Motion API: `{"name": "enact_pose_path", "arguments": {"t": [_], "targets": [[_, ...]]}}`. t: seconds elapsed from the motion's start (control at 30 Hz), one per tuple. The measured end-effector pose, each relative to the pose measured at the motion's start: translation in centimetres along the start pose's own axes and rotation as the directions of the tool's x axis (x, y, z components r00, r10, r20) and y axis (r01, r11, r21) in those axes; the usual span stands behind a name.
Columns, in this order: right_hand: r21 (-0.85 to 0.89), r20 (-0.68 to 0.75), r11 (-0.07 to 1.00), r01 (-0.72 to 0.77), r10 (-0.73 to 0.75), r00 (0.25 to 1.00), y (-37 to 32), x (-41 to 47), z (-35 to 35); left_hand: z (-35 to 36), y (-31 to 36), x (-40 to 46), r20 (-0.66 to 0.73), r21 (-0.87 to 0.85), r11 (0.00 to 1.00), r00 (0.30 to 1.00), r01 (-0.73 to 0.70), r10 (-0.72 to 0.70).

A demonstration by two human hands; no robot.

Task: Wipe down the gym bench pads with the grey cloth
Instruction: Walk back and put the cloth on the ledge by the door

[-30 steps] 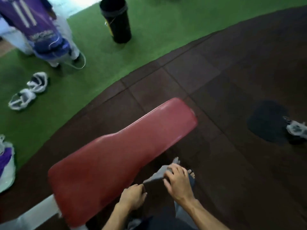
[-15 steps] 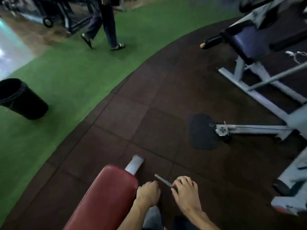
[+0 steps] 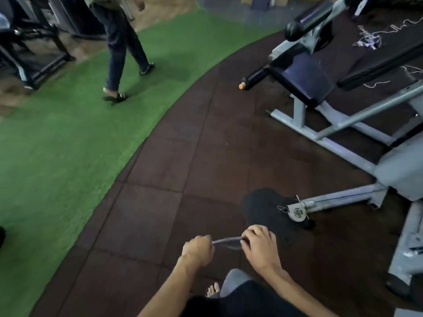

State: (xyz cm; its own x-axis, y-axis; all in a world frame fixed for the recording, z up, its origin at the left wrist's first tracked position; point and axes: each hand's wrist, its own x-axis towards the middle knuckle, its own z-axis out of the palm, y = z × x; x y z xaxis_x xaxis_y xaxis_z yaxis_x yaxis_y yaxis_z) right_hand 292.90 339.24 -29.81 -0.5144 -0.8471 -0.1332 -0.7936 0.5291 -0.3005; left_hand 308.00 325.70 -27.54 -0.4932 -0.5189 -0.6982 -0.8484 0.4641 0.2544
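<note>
Low in the frame, your left hand (image 3: 198, 249) and right hand (image 3: 259, 245) pinch the grey cloth (image 3: 226, 241) taut between them — mostly hidden inside both fists.

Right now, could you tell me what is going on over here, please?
A person is holding the grey cloth stretched between both hands: the left hand grips one end and the right hand grips the other, above the dark rubber floor. No red bench pad is in view at this moment, so no wiping is happening. A grey-framed machine with a blue pad stands to the right, and another person walks across the green turf.
</note>
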Motion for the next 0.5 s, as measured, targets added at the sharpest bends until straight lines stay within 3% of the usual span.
{"name": "enact_pose_path", "arguments": {"t": [0.5], "targets": [[0.038, 0.118, 0.996, 0.076, -0.080, 0.990, 0.1, 42.9, -7.0, -30.6, 4.8, 30.0, -0.037, -0.001, 1.000, 0.999, 0.018, -0.018]]}}
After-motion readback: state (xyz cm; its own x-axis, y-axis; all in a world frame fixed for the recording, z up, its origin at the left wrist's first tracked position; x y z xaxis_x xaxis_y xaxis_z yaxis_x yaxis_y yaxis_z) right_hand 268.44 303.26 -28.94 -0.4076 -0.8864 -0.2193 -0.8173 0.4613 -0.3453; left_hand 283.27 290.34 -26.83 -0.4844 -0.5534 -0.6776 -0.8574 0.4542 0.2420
